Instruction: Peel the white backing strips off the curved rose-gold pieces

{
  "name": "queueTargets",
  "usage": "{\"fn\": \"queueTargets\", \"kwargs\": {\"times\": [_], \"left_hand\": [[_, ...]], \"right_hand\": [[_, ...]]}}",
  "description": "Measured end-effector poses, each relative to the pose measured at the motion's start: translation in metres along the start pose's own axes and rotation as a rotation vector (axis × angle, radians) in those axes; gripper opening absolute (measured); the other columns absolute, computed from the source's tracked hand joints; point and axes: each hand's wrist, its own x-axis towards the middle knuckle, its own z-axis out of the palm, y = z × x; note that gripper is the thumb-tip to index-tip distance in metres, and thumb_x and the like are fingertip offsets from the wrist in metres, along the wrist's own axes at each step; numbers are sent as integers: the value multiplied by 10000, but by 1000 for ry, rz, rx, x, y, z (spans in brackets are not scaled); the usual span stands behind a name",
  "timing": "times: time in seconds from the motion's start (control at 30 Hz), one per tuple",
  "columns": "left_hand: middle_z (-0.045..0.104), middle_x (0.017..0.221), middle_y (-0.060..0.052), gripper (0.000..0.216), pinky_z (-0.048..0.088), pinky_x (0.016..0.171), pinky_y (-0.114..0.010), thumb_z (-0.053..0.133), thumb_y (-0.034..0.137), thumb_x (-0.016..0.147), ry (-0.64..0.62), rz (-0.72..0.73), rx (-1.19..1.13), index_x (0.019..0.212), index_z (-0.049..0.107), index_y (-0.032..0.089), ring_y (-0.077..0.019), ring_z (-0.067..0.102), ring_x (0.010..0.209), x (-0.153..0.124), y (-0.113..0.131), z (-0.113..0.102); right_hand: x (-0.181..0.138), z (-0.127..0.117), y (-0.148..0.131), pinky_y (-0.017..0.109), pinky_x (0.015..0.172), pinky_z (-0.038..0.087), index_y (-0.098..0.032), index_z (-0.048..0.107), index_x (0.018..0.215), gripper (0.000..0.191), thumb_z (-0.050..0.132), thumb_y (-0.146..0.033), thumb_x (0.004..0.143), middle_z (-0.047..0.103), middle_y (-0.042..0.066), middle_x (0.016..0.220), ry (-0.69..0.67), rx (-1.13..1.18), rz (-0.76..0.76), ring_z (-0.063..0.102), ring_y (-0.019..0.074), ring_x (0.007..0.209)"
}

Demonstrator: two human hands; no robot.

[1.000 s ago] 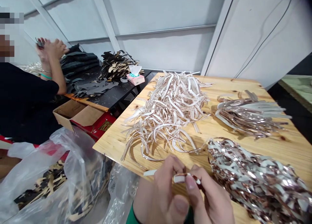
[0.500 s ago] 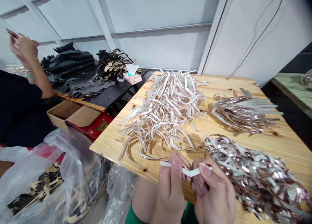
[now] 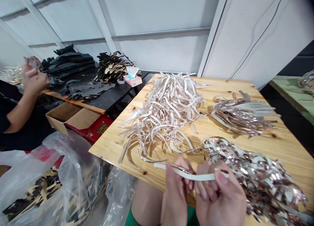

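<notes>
My left hand (image 3: 175, 195) and my right hand (image 3: 219, 199) are both closed on one pale narrow strip (image 3: 196, 177), held level between them over the near edge of the wooden table (image 3: 289, 147). The left hand pinches it near its left part, the right thumb presses on its right end. Just beyond lies a big tangled heap of pale curved strips (image 3: 164, 114). To the right of my right hand spreads a pile of shiny rose-gold pieces (image 3: 257, 177).
A neater bundle of metallic strips (image 3: 242, 114) lies at the table's far right. On the left, another person's hands (image 3: 33, 77) work at a black table (image 3: 110, 95) with dark cut pieces and a pink tissue box (image 3: 132, 80). A cardboard box (image 3: 71, 116) and plastic bags (image 3: 56, 183) sit below.
My hands have drawn apart, so the strip now shows longer and stretched between them. The other person's hands have come down and moved about at the left.
</notes>
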Motion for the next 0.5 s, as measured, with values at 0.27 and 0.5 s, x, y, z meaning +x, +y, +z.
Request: {"fn": "queueTargets", "kwargs": {"times": [0.27,0.5], "left_hand": [[573,700,-15,574,410,675,-314,752,729,999,159,-60,292,738,624,234,-208,506,712,-12,-9,-11],[510,624,28,652,374,593,-281,814,784,911,191,-193,191,686,569,223,-148,465,600,-4,-2,-5]], "right_hand": [[1,-1,-1,200,440,434,-229,626,635,385,804,-328,961,492,-69,504,38,71,67,415,99,417],[5,8,-10,199,465,419,-232,561,641,411,782,-333,972,445,-86,497,120,184,105,389,92,420]]}}
